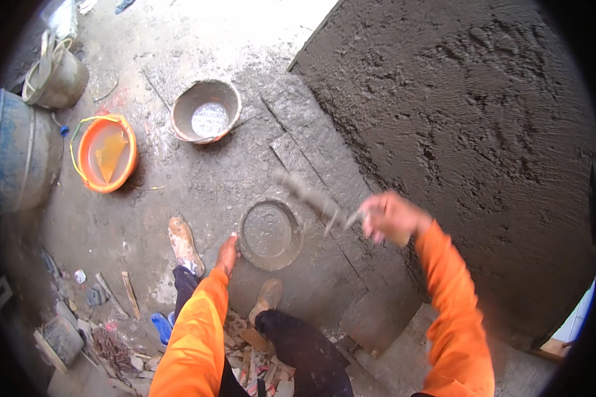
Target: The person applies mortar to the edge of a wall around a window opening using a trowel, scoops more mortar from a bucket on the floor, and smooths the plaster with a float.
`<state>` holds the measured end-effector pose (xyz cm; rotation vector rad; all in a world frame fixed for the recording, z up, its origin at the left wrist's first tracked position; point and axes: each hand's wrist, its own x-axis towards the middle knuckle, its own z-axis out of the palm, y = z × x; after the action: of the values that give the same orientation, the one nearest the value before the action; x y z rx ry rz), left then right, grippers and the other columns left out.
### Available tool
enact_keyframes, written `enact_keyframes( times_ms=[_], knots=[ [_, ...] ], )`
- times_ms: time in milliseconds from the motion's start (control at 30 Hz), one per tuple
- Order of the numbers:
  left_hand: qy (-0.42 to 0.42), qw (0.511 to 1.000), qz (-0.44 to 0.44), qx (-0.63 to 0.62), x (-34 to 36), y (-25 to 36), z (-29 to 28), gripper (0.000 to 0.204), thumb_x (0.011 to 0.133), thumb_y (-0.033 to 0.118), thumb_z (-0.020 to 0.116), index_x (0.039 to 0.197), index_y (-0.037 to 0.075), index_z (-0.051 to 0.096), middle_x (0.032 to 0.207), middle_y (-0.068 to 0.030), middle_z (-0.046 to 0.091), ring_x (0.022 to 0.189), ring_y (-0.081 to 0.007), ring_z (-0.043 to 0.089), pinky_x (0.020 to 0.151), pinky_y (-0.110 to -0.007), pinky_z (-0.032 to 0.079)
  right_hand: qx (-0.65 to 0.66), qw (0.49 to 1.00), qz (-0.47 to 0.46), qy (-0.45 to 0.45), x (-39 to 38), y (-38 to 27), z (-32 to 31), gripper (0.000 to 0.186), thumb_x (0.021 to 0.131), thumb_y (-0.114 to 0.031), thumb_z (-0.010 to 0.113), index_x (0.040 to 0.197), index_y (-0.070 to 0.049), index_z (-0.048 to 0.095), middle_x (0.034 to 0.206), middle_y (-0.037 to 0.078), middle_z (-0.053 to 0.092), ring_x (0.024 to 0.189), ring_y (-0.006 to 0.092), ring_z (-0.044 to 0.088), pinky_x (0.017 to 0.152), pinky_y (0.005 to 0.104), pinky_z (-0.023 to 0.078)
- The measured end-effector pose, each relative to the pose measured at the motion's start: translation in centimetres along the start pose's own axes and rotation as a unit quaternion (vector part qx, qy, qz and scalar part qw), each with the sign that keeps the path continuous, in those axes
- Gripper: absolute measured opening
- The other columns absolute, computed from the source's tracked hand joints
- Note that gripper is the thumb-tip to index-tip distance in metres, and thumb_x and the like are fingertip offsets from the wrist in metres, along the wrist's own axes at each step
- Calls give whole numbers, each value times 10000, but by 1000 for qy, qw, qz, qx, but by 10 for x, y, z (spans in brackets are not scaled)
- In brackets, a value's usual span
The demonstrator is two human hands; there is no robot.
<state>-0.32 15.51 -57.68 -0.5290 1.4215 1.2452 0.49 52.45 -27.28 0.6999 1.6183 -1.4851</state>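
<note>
My left hand point(228, 254) grips the left rim of a round mortar pan point(294, 257), its thumb up along the edge. A layer of wet grey mortar point(267, 228) lies in the pan. My right hand point(392, 218) is closed around the handle of a trowel point(314, 202), held in the air to the right of the pan. Motion smears the trowel's blade, which looks coated with mortar and points up and left. To the right stands a wall point(444, 132) covered in wet, rough grey plaster.
Beyond the pan sits a mortar-stained bucket point(181, 119). Left of it stands an orange bucket point(132, 159) of murky water, near a large blue drum point(26, 152) and a grey pail point(76, 79). Rubble and wood scraps point(129, 294) litter the lower left. My boots point(184, 241) straddle wet floor.
</note>
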Motion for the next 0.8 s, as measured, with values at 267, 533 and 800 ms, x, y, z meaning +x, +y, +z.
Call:
enact_keyframes(
  times_ms=[267,533,800],
  knots=[
    [56,995,57,61,9,-7,-20,874,773,486,646,1452,115,239,1389,-194,395,1230,-344,423,970,-463,367,-414,745,-213,477,-41,-56,-11,233,856,-188,560,1052,-73,609,661,101,620,509,193,577,497,344,449],
    [4,991,89,103,58,15,21,761,689,206,710,1327,-35,372,1228,-196,524,1108,-291,528,931,-379,434,-464,846,90,247,125,190,148,168,734,-103,563,852,13,594,911,252,627,873,377,625,751,453,491],
    [-41,982,132,124,65,7,27,448,685,4,543,1133,5,548,823,-73,607,684,-161,545,608,-314,454,-212,924,22,317,205,264,201,214,738,-165,573,893,-18,583,853,198,620,796,399,591,710,476,457]
  ],
)
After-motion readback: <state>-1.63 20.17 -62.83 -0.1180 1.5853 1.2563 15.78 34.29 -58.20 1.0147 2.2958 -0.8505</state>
